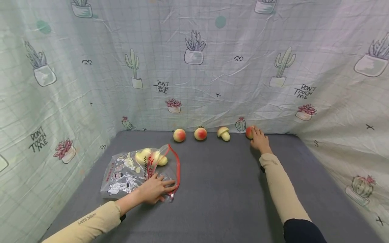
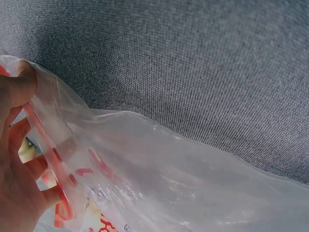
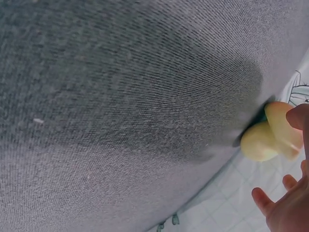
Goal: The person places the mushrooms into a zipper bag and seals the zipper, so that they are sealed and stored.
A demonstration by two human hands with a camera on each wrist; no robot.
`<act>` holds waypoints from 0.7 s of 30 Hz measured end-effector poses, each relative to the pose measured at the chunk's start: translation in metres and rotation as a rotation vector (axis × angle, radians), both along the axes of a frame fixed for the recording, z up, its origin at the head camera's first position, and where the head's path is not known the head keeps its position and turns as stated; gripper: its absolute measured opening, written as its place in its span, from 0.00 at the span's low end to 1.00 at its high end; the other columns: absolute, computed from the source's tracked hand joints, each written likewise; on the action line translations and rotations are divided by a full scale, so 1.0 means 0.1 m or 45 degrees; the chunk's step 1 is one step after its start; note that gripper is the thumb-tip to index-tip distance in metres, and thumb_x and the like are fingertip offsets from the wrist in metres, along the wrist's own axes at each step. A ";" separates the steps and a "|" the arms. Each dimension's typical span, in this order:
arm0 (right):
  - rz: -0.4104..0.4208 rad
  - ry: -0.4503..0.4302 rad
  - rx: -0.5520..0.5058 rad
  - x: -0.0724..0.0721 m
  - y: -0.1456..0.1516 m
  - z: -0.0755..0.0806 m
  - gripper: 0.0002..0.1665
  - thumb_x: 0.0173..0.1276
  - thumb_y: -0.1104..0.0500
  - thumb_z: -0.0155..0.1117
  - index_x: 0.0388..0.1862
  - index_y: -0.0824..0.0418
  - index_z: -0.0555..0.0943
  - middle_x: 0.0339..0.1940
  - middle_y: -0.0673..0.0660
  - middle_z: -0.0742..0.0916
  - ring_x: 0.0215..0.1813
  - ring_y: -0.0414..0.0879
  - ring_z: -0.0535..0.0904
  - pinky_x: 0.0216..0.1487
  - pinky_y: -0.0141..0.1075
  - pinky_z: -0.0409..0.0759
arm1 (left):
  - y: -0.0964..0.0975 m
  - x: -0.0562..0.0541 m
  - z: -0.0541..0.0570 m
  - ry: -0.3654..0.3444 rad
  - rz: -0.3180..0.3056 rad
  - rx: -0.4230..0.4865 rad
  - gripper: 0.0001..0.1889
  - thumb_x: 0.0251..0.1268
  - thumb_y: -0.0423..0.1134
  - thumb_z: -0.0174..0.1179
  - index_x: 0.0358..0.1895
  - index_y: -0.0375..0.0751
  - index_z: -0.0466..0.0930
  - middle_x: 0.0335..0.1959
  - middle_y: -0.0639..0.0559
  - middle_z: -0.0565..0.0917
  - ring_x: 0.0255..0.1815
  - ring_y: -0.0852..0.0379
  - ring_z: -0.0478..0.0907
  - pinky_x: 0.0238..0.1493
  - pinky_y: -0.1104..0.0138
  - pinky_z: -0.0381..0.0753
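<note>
A clear zip bag with printed cartoon figures and a red zip strip lies on the left of the table. Inside it are pale yellow pieces, their kind blurred by the plastic. My left hand grips the bag's near edge by the strip; in the left wrist view the thumb is in front of the plastic and fingers show behind it. Far right, my right hand touches a red-and-yellow peach, partly covering it. In the right wrist view, a yellow mushroom appears beyond the spread fingers.
Along the table's back edge stand two more peaches and the mushroom, in a row with the touched peach. A patterned curtain rises behind the dark grey table and along both sides.
</note>
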State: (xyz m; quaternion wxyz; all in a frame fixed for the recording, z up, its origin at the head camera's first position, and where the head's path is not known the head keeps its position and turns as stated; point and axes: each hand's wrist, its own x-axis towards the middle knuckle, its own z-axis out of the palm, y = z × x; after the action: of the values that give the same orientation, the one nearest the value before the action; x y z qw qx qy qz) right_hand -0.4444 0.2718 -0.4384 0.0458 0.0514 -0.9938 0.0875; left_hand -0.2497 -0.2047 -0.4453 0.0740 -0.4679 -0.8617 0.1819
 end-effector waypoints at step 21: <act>0.028 0.331 0.123 0.05 0.05 -0.12 0.39 0.51 0.64 0.65 0.61 0.72 0.61 0.53 0.74 0.66 0.55 0.67 0.60 0.46 0.58 0.65 | 0.01 0.02 0.01 -0.011 0.021 0.020 0.35 0.46 0.55 0.61 0.63 0.59 0.64 0.60 0.57 0.71 0.42 0.51 0.74 0.40 0.54 0.70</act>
State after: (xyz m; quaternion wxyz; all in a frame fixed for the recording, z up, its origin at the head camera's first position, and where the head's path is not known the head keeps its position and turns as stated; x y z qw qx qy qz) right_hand -0.4395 0.2767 -0.4508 0.1707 0.0755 -0.9819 0.0325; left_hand -0.2474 -0.2037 -0.4439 0.0723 -0.4609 -0.8672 0.1739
